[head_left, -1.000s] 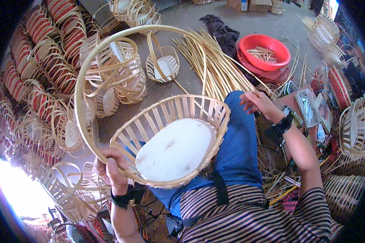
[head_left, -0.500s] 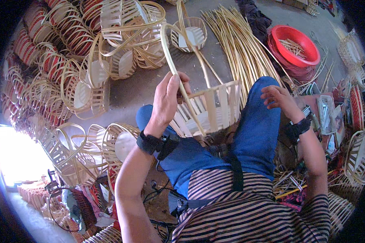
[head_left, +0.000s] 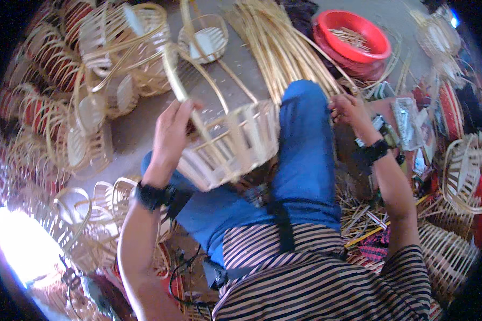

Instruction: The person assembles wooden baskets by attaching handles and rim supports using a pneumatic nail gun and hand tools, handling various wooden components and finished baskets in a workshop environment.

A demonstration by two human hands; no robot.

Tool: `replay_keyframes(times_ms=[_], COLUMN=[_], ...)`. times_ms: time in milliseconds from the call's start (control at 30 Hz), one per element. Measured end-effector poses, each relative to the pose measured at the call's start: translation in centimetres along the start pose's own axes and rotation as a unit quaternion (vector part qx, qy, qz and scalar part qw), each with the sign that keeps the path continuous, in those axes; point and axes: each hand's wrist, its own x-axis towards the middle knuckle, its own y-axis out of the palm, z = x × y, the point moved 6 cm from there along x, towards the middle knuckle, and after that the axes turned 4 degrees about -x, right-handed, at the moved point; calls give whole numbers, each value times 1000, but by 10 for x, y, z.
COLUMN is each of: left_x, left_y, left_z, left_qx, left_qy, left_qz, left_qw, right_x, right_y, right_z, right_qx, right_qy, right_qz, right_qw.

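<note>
"While the left grip is clasped round the pale handle, how far along is the basket?"

"It hangs tilted just right of and below that grip, over the lap. Slatted wall and arched handle both show; blur hides the joints, so what's left I can't tell."

"And the arms?"

"The left forearm reaches up and forward. The right grip curls beside the right knee, near the rods; whether it's holding anything, I can't tell."
</note>
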Motion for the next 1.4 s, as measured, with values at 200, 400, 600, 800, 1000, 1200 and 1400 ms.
replay_keyframes(times_ms=[200, 400, 600, 800, 1000, 1200, 1400], left_x=[-25, -52, -69, -86, -85, -82, -86], left_y=[-34, -77, -95, -126, -108, -103, -98], left_z=[10, 33, 36, 40, 34, 26, 20], left_qx=[36, -11, -67, -99, -98, -85, -77], left_qy=[-10, -12, 9, -15, -17, -12, 2], left_qz=[-16, -118, -111, -118, -120, -130, -141], left_qw=[999, 993, 992, 988, 988, 988, 987], right_x=[-7, -3, 21, 46, 55, 35, 22], right_y=[2, 37, 59, 71, 75, 74, 63], right_z=[-77, -160, -182, -200, -195, -231, -214], right_qx=[-9, -149, -374, -412, -475, -483, -499], right_qy=[50, 142, 123, 94, 66, 286, 257], right_qz=[-29, -21, 28, 13, -8, 7, -176], right_qw=[998, 978, 919, 906, 877, 827, 809])
